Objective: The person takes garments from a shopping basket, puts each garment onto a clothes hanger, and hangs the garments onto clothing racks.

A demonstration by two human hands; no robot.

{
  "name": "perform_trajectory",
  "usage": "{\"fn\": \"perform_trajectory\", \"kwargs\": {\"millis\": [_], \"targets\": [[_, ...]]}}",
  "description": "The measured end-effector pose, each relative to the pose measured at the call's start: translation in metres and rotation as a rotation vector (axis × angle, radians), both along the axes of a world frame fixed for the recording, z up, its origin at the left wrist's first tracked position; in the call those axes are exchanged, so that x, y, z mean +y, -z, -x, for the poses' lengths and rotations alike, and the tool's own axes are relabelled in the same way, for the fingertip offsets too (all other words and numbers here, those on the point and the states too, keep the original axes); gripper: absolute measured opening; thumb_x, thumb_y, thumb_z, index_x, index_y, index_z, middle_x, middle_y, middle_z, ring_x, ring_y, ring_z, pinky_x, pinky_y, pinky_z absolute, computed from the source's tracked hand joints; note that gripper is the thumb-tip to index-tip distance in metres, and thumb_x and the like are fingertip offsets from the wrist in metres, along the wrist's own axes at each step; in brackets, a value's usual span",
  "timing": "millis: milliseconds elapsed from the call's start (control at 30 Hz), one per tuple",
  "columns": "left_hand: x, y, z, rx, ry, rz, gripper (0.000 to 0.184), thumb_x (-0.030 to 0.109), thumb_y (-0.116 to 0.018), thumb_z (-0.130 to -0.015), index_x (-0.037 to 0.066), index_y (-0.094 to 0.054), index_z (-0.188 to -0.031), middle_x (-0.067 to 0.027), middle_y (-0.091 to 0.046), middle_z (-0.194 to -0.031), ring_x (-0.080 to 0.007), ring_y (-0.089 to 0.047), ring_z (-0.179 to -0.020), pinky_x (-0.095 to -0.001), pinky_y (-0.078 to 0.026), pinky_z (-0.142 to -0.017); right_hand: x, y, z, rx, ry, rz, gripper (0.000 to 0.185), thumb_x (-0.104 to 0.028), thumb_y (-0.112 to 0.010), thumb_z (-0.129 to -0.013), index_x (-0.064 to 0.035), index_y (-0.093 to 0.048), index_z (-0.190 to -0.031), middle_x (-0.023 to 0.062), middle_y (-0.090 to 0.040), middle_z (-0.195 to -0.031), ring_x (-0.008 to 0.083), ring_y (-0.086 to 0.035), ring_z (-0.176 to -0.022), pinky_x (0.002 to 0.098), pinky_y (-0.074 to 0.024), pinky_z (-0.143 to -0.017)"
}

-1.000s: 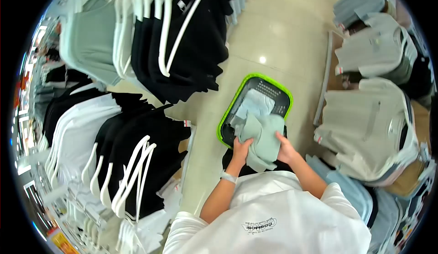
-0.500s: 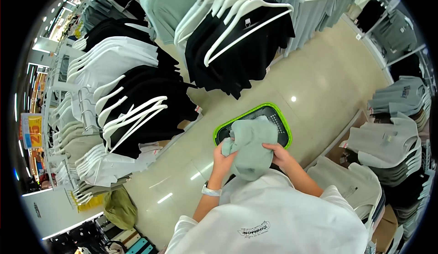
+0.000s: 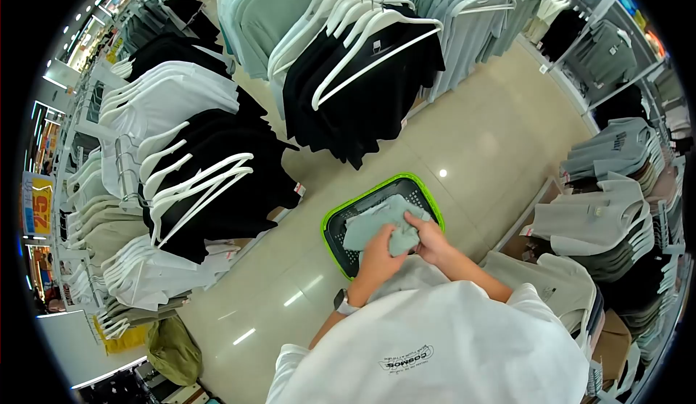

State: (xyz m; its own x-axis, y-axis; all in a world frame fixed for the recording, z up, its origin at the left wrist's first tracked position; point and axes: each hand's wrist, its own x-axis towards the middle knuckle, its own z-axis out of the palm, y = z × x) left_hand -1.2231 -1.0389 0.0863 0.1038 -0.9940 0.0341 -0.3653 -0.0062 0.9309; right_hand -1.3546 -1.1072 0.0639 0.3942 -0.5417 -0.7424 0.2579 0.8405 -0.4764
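A pale green folded garment, likely a shirt, is gripped between both my hands over a basket. My left hand is closed on its near left side, fingers partly hidden. My right hand pinches its right edge with the thumb on top. Below the hands stands the black basket with a bright green rim, on the floor. Pale green cloth shows inside the basket under my hands; whether it is part of the held garment I cannot tell.
Black tops on white hangers hang ahead. To the left, a rack carries white shirts and black ones. Grey shirts hang along the right. An olive bag-like item sits low at left. Tiled floor runs between the racks.
The garment has become smaller and more bunched between my hands, which have come closer together. More of the basket's inside shows, with cloth in it. The whole view has shifted slightly.
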Motion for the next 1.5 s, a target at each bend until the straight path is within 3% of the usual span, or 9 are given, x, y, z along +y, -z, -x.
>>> {"fn": "perform_trajectory", "kwargs": {"millis": [167,400,600,767,933,1100,1300,1400,1500], "targets": [[-0.033,0.0,0.005,-0.057,-0.021,-0.002,0.026,0.005,-0.076,-0.068,-0.001,-0.059,-0.087,-0.0106,-0.054,-0.077,-0.0217,-0.054,-0.07,-0.0275,-0.044,-0.064,-0.061,-0.02,0.04,-0.241,0.243,0.06,0.033,-0.026,-0.047,-0.097,-0.0074,-0.048,-0.124,0.0072,-0.057,-0.121,0.0226,-0.057,-0.109,0.04,-0.0469,-0.093],[-0.12,-0.014,0.088,-0.255,0.111,0.194,0.023,-0.003,-0.067,-0.057,0.0,-0.058,-0.077,-0.0079,-0.057,-0.089,-0.0282,-0.056,-0.076,-0.0338,-0.047,-0.061,-0.18,-0.017,0.122,-0.568,0.123,-0.031,0.051,-0.032,-0.051,-0.094,-0.0078,-0.036,-0.136,0.0081,-0.049,-0.132,0.0252,-0.046,-0.122,0.0435,-0.0341,-0.105],[-0.186,-0.032,0.116,-0.437,-0.114,0.266,0.02,0.0,-0.062,-0.049,0.001,-0.05,-0.065,-0.0084,-0.054,-0.072,-0.0268,-0.054,-0.063,-0.0345,-0.044,-0.051,-0.267,-0.009,0.17,-0.187,0.114,0.236,0.041,-0.034,-0.053,-0.094,-0.0075,-0.044,-0.125,0.0057,-0.059,-0.115,0.0166,-0.06,-0.101,0.0323,-0.0518,-0.08],[-0.207,-0.048,0.135,-0.469,-0.124,0.163,0.018,0.006,-0.065,-0.053,0.003,-0.05,-0.063,-0.0085,-0.047,-0.056,-0.0266,-0.049,-0.051,-0.0361,-0.037,-0.043,-0.311,-0.02,0.194,0.097,-0.393,0.307,0.033,-0.036,-0.053,-0.094,-0.0075,-0.049,-0.11,-0.0007,-0.061,-0.095,0.0064,-0.06,-0.075,0.0235,-0.0472,-0.051],[-0.2,-0.057,0.147,-0.487,-0.172,0.094,0.021,0.013,-0.07,-0.059,0.005,-0.054,-0.068,-0.0097,-0.049,-0.054,-0.0289,-0.051,-0.049,-0.0374,-0.038,-0.044,-0.34,-0.029,0.203,0.243,-0.509,0.372,0.042,-0.041,-0.053,-0.093,-0.0033,-0.052,-0.112,0.0056,-0.061,-0.103,0.0152,-0.061,-0.091,0.0289,-0.0516,-0.076],[-0.191,-0.045,0.191,-0.43,0.04,-0.021,0.032,0.019,-0.072,-0.064,0.006,-0.057,-0.089,-0.0118,-0.056,-0.06,-0.0332,-0.056,-0.057,-0.0412,-0.042,-0.051,-0.325,-0.075,0.2,-0.188,-0.023,0.28,0.044,-0.041,-0.046,-0.096,-0.0032,-0.056,-0.115,0.0085,-0.062,-0.112,0.0208,-0.059,-0.104,0.0374,-0.0468,-0.091],[-0.222,-0.025,0.232,-0.321,0.098,0.023,0.036,0.019,-0.07,-0.072,0.005,-0.058,-0.102,-0.0144,-0.06,-0.066,-0.0354,-0.059,-0.064,-0.0427,-0.045,-0.058,-0.335,-0.075,0.228,-0.751,-0.134,0.081,0.047,-0.041,-0.043,-0.096,-0.0023,-0.054,-0.12,0.0118,-0.059,-0.12,0.0248,-0.057,-0.108,0.0401,-0.044,-0.095],[-0.246,-0.057,0.231,-0.045,0.184,-0.277,0.035,0.021,-0.071,-0.073,0.003,-0.058,-0.101,-0.0135,-0.063,-0.071,-0.0278,-0.059,-0.061,-0.0367,-0.046,-0.057,-0.351,-0.094,0.233,-0.866,-0.172,-0.031,0.046,-0.038,-0.046,-0.094,-0.0009,-0.054,-0.12,0.0128,-0.06,-0.119,0.0261,-0.058,-0.108,0.04,-0.045,-0.094],[-0.265,-0.041,0.226,0.155,-0.323,0.04,0.041,0.032,-0.069,-0.077,0.001,-0.058,-0.101,-0.0095,-0.064,-0.078,-0.017,-0.057,-0.06,-0.0296,-0.045,-0.057,-0.379,-0.102,0.256,-0.662,-0.293,0.143,0.046,-0.035,-0.049,-0.092,0.0007,-0.053,-0.12,0.0131,-0.06,-0.117,0.0263,-0.058,-0.107,0.0396,-0.0462,-0.092]]}}
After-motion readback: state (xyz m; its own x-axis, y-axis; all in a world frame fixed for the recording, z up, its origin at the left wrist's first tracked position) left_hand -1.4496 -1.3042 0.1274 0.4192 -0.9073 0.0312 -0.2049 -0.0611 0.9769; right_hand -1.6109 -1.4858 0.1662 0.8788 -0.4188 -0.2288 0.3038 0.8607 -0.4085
